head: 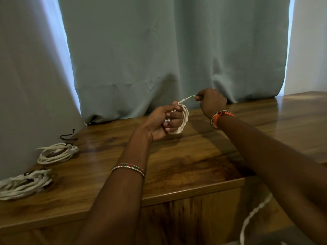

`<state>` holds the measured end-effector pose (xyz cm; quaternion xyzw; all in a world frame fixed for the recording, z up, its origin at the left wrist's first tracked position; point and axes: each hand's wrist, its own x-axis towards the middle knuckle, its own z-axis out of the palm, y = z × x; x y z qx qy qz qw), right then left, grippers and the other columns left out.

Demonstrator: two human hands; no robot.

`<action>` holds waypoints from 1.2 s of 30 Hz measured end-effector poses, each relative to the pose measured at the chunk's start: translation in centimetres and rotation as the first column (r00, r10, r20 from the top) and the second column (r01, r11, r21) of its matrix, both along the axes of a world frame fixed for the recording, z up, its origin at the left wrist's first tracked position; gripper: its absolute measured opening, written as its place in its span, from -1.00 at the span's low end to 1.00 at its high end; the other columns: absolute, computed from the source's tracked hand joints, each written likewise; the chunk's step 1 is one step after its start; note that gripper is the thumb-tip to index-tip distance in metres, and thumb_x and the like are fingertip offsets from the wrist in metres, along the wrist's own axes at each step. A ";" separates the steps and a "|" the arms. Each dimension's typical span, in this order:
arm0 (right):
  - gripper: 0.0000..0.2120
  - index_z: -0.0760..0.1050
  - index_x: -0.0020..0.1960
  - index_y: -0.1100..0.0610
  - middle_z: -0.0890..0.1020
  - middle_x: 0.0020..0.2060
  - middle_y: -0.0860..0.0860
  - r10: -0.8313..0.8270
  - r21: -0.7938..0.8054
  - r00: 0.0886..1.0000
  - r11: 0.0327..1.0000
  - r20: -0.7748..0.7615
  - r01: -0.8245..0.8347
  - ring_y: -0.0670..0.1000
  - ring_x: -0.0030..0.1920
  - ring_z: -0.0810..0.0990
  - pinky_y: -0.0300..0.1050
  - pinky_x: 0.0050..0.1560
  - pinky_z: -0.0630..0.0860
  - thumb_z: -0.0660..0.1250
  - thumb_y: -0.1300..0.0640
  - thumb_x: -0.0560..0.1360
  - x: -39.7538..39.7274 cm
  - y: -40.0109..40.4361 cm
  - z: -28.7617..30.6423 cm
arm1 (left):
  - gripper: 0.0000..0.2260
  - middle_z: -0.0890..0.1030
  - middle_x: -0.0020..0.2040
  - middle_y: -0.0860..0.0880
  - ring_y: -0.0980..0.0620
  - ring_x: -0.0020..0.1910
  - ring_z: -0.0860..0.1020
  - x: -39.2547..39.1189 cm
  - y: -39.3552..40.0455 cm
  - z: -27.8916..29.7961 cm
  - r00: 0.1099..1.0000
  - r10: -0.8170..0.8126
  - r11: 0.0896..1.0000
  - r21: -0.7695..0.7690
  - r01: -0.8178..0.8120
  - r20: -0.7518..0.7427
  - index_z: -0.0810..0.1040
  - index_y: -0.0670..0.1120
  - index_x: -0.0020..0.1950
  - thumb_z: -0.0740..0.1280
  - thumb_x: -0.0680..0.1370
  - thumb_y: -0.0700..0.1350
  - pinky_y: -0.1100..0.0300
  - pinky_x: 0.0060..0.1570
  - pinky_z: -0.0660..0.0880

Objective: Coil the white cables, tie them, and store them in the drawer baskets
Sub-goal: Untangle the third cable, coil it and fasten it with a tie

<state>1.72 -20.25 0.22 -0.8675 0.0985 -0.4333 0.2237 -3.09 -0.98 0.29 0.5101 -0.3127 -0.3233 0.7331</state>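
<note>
Loose cable tail [251, 218] nearest, left hand [164, 121] gripping white coil [184, 119], right hand [210, 101] pinching its strand.

A glossy brown wood-grain desk [185, 161] stands against a pale grey-green fabric curtain [159, 50] whose hem bunches on its far edge. Bluish daylight glows along both curtain edges, beside plain white walls [26, 76].
</note>
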 end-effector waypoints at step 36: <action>-0.88 0.49 -0.19 0.15 0.52 -0.29 0.03 0.407 -0.323 0.718 0.691 -0.565 -0.646 0.01 -0.31 0.51 -0.20 -0.41 0.34 0.27 0.13 0.49 -12.0 10.9 -2.7 | -0.69 0.34 -0.34 0.00 0.20 -0.71 0.25 3.3 0.8 -1.4 0.738 0.674 0.738 -0.030 -0.674 0.034 0.32 -0.12 -0.24 0.01 0.67 -0.08 0.40 -0.66 0.19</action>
